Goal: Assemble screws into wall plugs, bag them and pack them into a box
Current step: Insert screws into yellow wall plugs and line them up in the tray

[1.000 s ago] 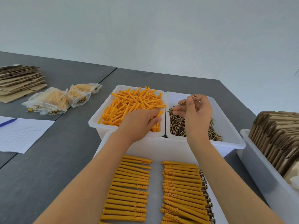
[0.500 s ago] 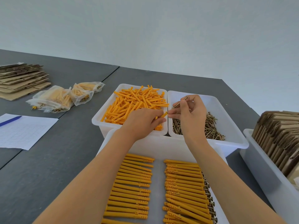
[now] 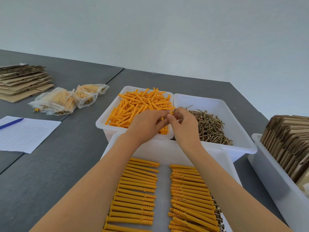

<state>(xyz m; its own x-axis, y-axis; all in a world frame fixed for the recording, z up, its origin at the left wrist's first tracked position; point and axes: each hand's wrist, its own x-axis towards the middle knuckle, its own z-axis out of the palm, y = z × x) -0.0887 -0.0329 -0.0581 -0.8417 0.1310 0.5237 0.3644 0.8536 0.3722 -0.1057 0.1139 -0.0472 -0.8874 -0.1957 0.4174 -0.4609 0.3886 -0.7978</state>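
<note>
My left hand [image 3: 147, 124] and my right hand [image 3: 183, 125] meet fingertip to fingertip above the seam between two white bins. The left hand pinches an orange wall plug, mostly hidden by its fingers. The right hand pinches a screw [image 3: 173, 111] whose head pokes out above its fingers. Loose orange plugs [image 3: 140, 104] fill the left bin [image 3: 107, 129]. Brass screws [image 3: 210, 126] lie in the right bin [image 3: 234, 114]. A near tray [image 3: 167, 151] holds two rows of assembled plugs [image 3: 138, 190].
Filled clear bags [image 3: 65, 101] lie left on the dark table [image 3: 58, 164], beside stacked flat cardboard [image 3: 23, 81] and a gridded sheet [image 3: 25, 133] with a blue pen [image 3: 10, 123]. A white crate [image 3: 270, 178] of folded cardboard boxes [image 3: 291, 143] stands at right.
My hands came together: the left lifted out of the plug bin with a plug, and the right brought its screw leftward from over the screw bin to meet it.
</note>
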